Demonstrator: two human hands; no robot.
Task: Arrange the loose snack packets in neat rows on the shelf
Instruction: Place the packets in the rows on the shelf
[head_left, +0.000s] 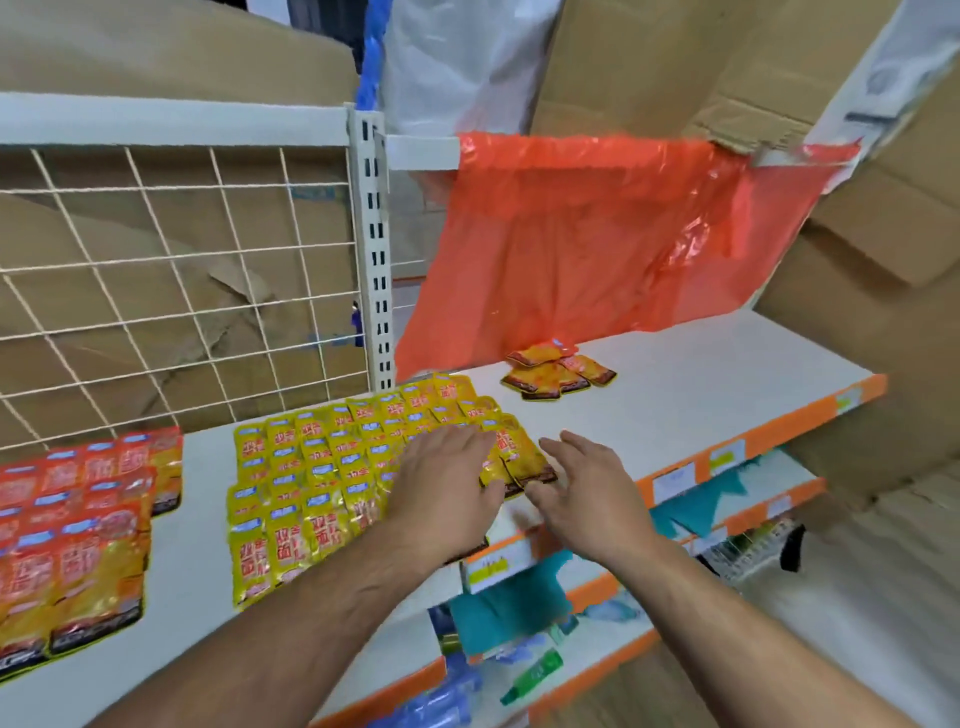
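left hand (447, 483) flat, fingers straight, pressing on the right end of the yellow packet rows (322, 467). right hand (582, 488) open, fingers spread, just beside the end packets, contact unclear. loose pile (558, 374) sits at the back of the shelf (701, 384) under the orange bag (597, 244). risk: a sideways nudge rucks the overlapped rows, or front packets slide off the shelf lip
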